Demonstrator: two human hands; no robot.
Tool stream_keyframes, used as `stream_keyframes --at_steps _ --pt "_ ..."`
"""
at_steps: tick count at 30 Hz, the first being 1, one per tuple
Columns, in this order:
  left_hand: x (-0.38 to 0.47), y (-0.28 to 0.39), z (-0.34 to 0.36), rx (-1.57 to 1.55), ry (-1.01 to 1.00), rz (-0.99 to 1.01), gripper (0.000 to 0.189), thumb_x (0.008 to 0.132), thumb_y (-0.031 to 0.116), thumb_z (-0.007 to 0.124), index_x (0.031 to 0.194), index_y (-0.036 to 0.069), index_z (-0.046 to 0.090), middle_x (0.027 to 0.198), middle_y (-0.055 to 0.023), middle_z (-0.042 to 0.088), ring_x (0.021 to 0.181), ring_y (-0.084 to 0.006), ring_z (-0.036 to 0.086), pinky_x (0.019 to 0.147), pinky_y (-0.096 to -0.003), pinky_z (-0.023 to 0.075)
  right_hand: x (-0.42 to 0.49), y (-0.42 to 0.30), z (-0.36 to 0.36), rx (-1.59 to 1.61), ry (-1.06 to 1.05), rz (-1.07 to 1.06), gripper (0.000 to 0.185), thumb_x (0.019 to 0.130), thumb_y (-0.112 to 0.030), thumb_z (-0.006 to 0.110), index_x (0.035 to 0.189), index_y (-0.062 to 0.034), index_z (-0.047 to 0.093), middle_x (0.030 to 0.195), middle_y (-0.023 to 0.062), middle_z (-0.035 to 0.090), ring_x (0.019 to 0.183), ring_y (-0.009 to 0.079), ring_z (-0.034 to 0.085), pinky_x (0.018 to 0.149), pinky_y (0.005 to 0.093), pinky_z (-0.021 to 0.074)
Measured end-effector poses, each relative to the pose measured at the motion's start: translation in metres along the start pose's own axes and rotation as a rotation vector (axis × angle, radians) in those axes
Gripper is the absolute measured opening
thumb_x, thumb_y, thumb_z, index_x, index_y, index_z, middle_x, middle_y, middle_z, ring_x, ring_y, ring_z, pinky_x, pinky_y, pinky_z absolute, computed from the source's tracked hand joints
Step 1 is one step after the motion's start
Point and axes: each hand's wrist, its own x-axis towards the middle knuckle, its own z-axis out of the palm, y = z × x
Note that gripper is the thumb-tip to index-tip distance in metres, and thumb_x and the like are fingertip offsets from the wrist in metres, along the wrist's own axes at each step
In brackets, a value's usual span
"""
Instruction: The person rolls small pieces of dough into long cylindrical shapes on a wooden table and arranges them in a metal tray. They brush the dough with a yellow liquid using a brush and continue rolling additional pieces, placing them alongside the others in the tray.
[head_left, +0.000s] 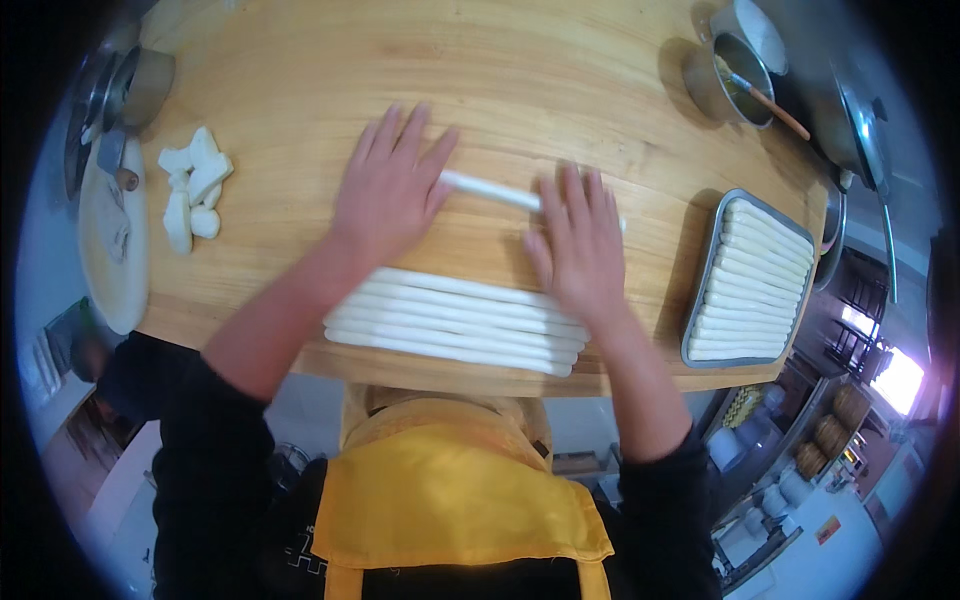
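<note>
A thin white dough rope (491, 190) lies slantwise on the wooden table under both palms. My left hand (394, 184) presses flat over its left end with the fingers spread, hiding that end. Over the right part rests my right hand (581, 232), slightly blurred; a bit of the rope shows past its outer edge. Nearer to me, several finished-looking dough ropes (457, 319) lie side by side in a row, partly beneath my forearms. To the left is a loose heap of cut dough pieces (196, 187).
At the right, a metal tray (686, 349) holds a row of dough ropes. A metal pot (709, 82) with a wooden-handled brush (780, 112) stands behind it. On the left are a long pale board (120, 292) bearing a scraper (112, 154), and a metal bowl (150, 88).
</note>
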Motion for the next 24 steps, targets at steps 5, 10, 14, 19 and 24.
stream_keyframes --at_steps 5,10,14,19,24 --pt "0.012 0.006 0.007 0.119 0.073 -0.262 0.062 0.100 0.043 0.054 0.147 0.005 0.047 0.154 -0.0276 0.038 0.143 -0.0480 0.034 0.117 -0.0594 0.0252 0.032 0.008 0.012 -0.121 0.085 0.250 0.068 0.099 -0.044 0.054 0.144 0.0062 0.045 0.153 0.0281 0.040 0.144 0.0494 0.031 0.119 0.0544 0.0256" --pt "0.054 -0.053 0.015 -0.083 0.156 0.074 0.066 0.099 0.042 0.054 0.148 -0.001 0.042 0.155 -0.0296 0.035 0.146 -0.0474 0.029 0.118 -0.0599 0.0237 0.055 0.048 0.004 -0.068 0.139 -0.090 0.074 0.099 -0.049 0.051 0.146 0.0067 0.041 0.155 0.0277 0.038 0.147 0.0465 0.029 0.121 0.0537 0.0227" --pt "-0.052 -0.029 -0.005 -0.029 -0.058 0.020 0.065 0.101 0.040 0.051 0.147 -0.004 0.040 0.155 -0.0293 0.035 0.148 -0.0429 0.028 0.120 -0.0554 0.0244 -0.034 0.024 0.001 -0.050 -0.072 0.037 0.074 0.100 -0.049 0.051 0.146 0.0063 0.040 0.156 0.0280 0.035 0.148 0.0461 0.027 0.121 0.0535 0.0226" --pt "0.022 -0.044 0.000 -0.043 0.047 -0.161 0.071 0.101 0.041 0.050 0.151 -0.007 0.033 0.158 -0.0290 0.030 0.147 -0.0455 0.028 0.121 -0.0550 0.0224 0.029 0.040 0.006 -0.074 0.124 0.214 0.075 0.098 -0.046 0.055 0.150 0.0054 0.036 0.158 0.0299 0.029 0.148 0.0469 0.025 0.121 0.0554 0.0220" --pt "-0.047 -0.042 -0.001 -0.051 -0.052 -0.022 0.070 0.103 0.041 0.048 0.151 -0.006 0.032 0.157 -0.0285 0.031 0.148 -0.0443 0.027 0.121 -0.0556 0.0215 -0.035 0.005 0.006 -0.104 -0.001 0.144 0.064 0.100 -0.045 0.052 0.149 -0.0043 0.041 0.155 0.0298 0.032 0.143 0.0506 0.030 0.117 0.0599 0.0245"
